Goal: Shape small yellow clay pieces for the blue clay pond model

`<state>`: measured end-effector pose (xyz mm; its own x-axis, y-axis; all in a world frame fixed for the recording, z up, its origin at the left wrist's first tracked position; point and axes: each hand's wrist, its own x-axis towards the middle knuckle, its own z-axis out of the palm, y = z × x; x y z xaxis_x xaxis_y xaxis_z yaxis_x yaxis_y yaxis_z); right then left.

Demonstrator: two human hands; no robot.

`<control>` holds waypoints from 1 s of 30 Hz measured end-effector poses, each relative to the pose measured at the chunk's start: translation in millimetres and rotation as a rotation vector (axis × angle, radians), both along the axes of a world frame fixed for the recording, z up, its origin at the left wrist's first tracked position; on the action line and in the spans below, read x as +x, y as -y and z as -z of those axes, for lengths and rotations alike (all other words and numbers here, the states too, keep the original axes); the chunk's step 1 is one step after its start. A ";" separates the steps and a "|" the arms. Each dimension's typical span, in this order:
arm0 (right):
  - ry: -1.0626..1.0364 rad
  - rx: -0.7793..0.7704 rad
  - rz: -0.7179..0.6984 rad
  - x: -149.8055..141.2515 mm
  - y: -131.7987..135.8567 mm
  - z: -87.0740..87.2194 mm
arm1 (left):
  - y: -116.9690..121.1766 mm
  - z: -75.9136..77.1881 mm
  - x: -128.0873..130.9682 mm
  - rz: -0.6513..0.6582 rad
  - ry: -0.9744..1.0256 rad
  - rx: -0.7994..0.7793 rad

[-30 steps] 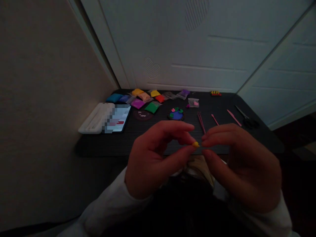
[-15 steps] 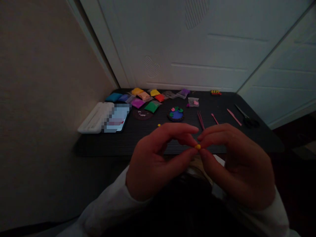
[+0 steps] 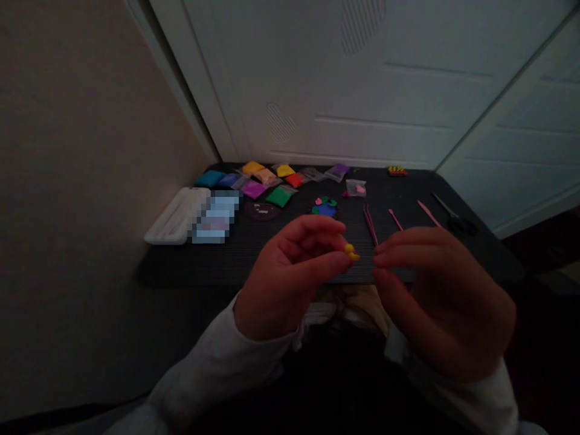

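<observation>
My left hand (image 3: 294, 272) pinches a tiny yellow clay bit (image 3: 350, 251) between thumb and fingertips, above the near edge of the dark table (image 3: 254, 260). My right hand (image 3: 439, 296) hovers just right of it, thumb and forefinger pinched together; whether they hold a crumb of clay is too small to tell. Behind my hands on the table lies a round blue clay disc (image 3: 324, 208) with pink and green pieces on it. Both sleeves are white.
Several coloured clay packets (image 3: 267, 181) lie at the table's back left, near a white case (image 3: 174, 216) and a phone (image 3: 216, 217). A dark round disc (image 3: 263, 211), pink modelling tools (image 3: 370, 222), scissors (image 3: 453, 217) and a small bag (image 3: 354, 188) lie further right. A white door stands behind.
My hands have parted. The left one lifted slightly and moved left with the yellow clay bit; the right pulled a little away to the right.
</observation>
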<state>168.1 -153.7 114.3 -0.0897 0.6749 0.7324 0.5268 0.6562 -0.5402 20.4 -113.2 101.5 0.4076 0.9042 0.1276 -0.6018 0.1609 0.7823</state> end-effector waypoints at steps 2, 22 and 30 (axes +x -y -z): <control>0.031 0.032 0.009 -1.6 -0.8 0.4 | 0.4 -0.8 0.9 0.010 0.012 -0.049; 0.124 0.096 -0.002 -3.0 -5.3 -1.4 | 4.0 -1.9 3.2 -0.010 -0.001 -0.036; 0.115 0.070 0.010 -3.8 -3.6 -0.8 | 5.9 -2.7 2.5 -0.078 -0.061 0.049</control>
<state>164.3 -150.1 115.1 -0.1691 0.6239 0.7630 0.5891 0.6846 -0.4293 23.0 -119.0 104.2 0.3449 0.9267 0.1490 -0.5618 0.0766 0.8237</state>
